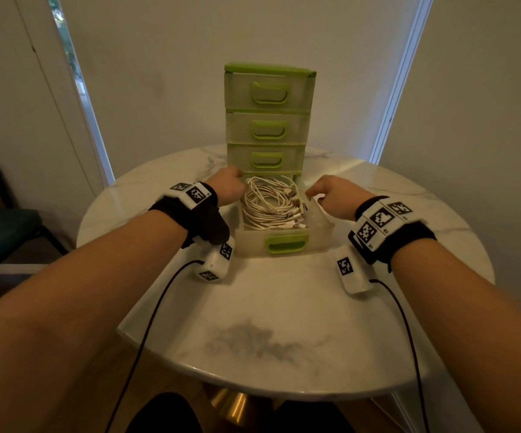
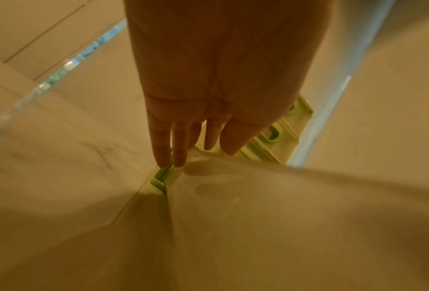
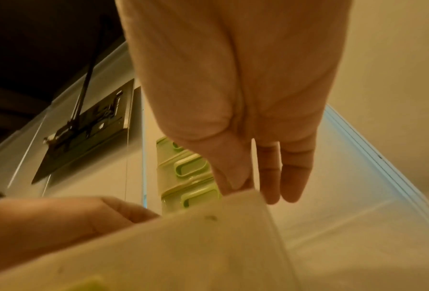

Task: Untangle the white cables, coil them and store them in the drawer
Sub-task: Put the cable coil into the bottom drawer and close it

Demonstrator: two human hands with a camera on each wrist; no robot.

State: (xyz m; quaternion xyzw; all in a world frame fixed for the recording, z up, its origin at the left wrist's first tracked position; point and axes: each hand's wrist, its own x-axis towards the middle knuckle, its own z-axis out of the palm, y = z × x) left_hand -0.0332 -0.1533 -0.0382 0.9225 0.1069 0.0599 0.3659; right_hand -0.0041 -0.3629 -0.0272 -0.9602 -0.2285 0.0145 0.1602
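The green drawer unit (image 1: pixel 268 126) stands at the back of the marble table (image 1: pixel 284 307). Its bottom drawer (image 1: pixel 253 242) is pulled out toward me, and the coiled white cables (image 1: pixel 271 204) lie inside it. My left hand (image 1: pixel 229 185) is at the drawer's back left corner. In the left wrist view its fingers (image 2: pixel 163 153) are straight, tips touching the unit's green frame beside the translucent drawer wall (image 2: pixel 283 216). My right hand (image 1: pixel 331 195) is at the drawer's right wall (image 3: pixel 208 246), thumb inside it and straight fingers (image 3: pixel 288 187) outside. Neither hand holds a cable.
The three upper drawers are closed. The round table's front edge (image 1: pixel 284 392) is near my body. A dark seat (image 1: pixel 2 232) stands low at the left. Black wires (image 1: pixel 146 339) trail from the wrist cameras over the table's front.
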